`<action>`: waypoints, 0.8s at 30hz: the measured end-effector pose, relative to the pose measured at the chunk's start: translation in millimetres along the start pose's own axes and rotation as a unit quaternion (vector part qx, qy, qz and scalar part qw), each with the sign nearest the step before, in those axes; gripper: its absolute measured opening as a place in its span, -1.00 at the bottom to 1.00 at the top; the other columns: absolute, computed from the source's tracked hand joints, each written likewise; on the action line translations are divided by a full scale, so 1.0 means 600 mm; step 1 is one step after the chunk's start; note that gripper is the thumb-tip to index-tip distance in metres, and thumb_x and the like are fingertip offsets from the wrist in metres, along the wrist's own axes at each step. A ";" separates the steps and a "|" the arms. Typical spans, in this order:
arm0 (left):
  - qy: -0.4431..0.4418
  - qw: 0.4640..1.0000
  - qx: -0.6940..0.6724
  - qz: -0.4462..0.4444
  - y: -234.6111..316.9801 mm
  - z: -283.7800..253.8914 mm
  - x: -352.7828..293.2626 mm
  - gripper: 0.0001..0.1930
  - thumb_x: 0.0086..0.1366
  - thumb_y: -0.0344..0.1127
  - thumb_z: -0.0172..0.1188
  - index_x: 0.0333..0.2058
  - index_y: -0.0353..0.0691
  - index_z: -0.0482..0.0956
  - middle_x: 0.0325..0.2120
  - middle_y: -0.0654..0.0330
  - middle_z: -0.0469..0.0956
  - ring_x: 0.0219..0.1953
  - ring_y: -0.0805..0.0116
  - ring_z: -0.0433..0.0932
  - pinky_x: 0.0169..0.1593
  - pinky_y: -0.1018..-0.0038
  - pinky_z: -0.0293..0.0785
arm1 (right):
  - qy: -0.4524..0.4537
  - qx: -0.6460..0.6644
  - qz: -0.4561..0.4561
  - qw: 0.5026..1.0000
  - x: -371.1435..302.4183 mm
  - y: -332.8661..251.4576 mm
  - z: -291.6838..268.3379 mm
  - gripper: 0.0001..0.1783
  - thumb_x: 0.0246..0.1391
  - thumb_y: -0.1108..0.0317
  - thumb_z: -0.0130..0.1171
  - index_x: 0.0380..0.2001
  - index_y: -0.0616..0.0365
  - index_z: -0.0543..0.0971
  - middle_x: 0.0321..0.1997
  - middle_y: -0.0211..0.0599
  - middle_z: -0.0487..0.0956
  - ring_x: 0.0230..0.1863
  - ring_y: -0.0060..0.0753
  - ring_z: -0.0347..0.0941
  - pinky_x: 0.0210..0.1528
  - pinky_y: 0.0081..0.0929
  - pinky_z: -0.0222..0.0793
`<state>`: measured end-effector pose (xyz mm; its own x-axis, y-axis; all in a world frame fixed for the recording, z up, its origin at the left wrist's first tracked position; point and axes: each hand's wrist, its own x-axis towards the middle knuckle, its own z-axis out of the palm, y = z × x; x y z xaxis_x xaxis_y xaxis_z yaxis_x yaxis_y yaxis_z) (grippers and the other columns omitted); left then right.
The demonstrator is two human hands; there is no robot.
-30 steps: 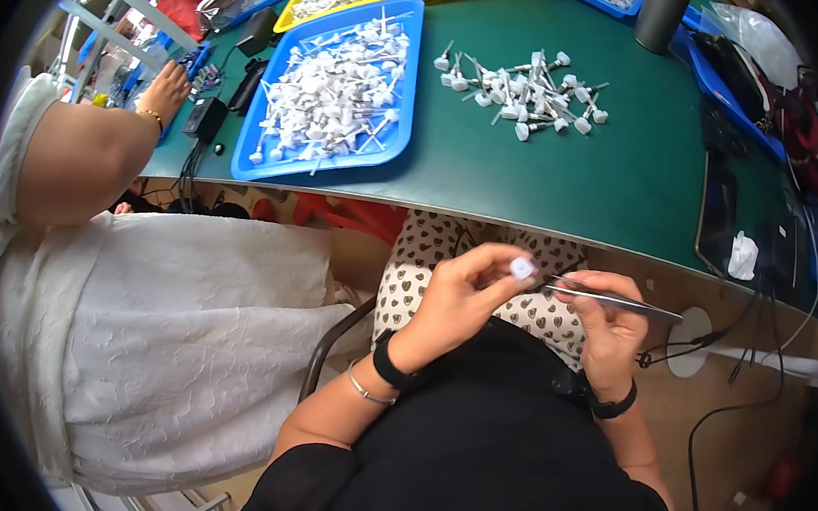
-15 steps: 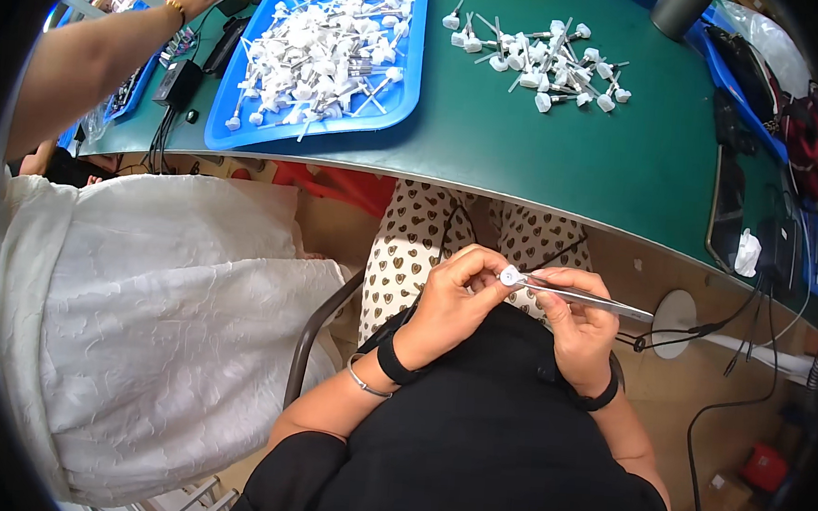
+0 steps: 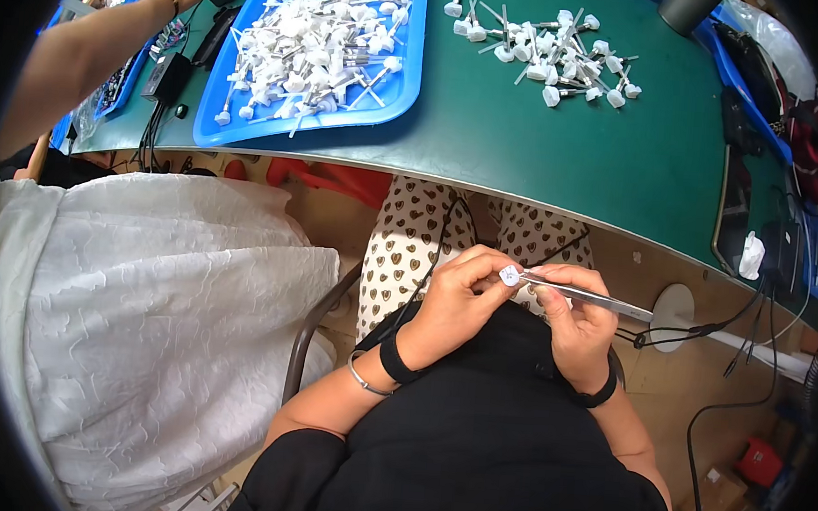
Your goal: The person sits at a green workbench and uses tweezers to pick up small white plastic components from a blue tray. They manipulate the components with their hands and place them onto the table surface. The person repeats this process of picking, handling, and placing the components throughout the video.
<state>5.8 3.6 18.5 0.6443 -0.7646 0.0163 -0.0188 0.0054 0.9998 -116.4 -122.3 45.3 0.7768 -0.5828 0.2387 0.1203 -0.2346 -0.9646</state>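
Observation:
My left hand (image 3: 458, 301) pinches a small white plastic part (image 3: 510, 276) between thumb and fingers, held over my lap below the table edge. My right hand (image 3: 573, 322) grips metal tweezers (image 3: 594, 300), whose tips touch the white part. Both hands are close together in front of my black top. A black band sits on each wrist.
The green table (image 3: 546, 161) carries a blue tray (image 3: 395, 100) full of white parts with pins, and a loose heap of the same parts (image 3: 552, 53). A person in white (image 3: 134, 314) sits at my left, one arm (image 3: 94, 44) reaching onto the table. Cables hang at right.
My view has tilted down and shifted, so the table sits higher in the picture. My hands stay together on the part and tweezers. The neighbour's arm has reached farther over the table.

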 end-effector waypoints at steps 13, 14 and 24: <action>0.003 0.988 0.122 0.090 0.003 0.001 -0.001 -0.91 0.30 -0.54 0.33 -0.22 -0.39 0.67 -0.27 0.12 0.63 -0.35 0.40 0.62 -0.33 0.52 0.56 | -0.002 -0.058 0.017 0.998 0.003 -0.006 0.002 -0.87 0.24 0.54 0.29 -0.17 0.31 0.59 -0.23 -0.18 0.71 -0.24 -0.43 0.66 -0.16 -0.53 0.59; 0.003 0.988 0.126 0.092 0.004 0.001 -0.001 -0.91 0.30 -0.54 0.33 -0.22 -0.39 0.67 -0.28 0.12 0.63 -0.35 0.39 0.62 -0.33 0.52 0.56 | -0.001 -0.053 0.023 0.998 0.003 -0.006 0.001 -0.87 0.24 0.54 0.29 -0.17 0.31 0.59 -0.23 -0.18 0.71 -0.24 -0.44 0.66 -0.16 -0.53 0.59; 0.003 0.986 0.134 0.099 -0.001 0.002 -0.001 -0.91 0.30 -0.54 0.33 -0.23 -0.38 0.67 -0.28 0.12 0.64 -0.34 0.36 0.63 -0.33 0.51 0.57 | 0.016 0.009 0.060 0.998 0.001 -0.007 0.002 -0.88 0.28 0.54 0.25 -0.15 0.33 0.57 -0.24 -0.19 0.72 -0.23 -0.48 0.66 -0.17 -0.57 0.59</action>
<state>4.4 3.4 18.2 0.6117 -0.7623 0.2116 -0.3460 -0.0172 0.9381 -115.9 -120.8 49.1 0.7660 -0.6308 0.1239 0.0388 -0.1470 -0.9884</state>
